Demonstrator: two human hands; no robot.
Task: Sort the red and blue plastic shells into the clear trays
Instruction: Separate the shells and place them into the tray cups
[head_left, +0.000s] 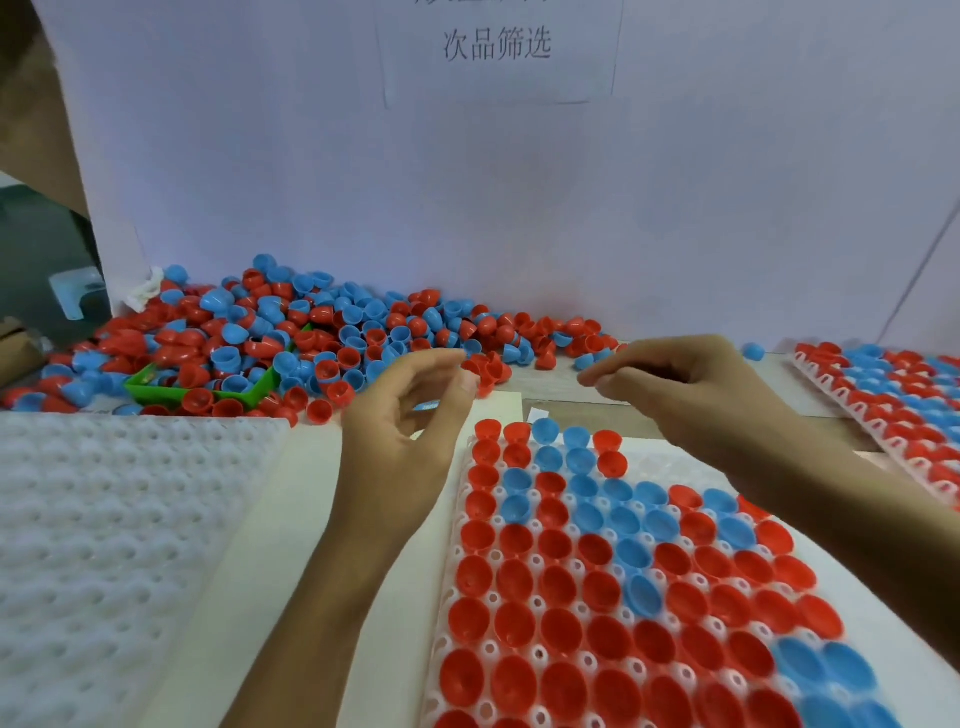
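A big pile of loose red and blue shells lies along the back wall. In front of me a clear tray holds rows of red and blue shells, open side up, with its far right pockets bare. My left hand hovers past the tray's far left corner, fingers curled apart, thumb and fingertips near a few red shells at the pile's edge. My right hand hangs above the tray's far edge with its fingers drawn together; I see nothing in them.
An empty clear tray lies at the left. A filled tray sits at the far right. A green bin is half buried in the pile. A paper sign hangs on the wall.
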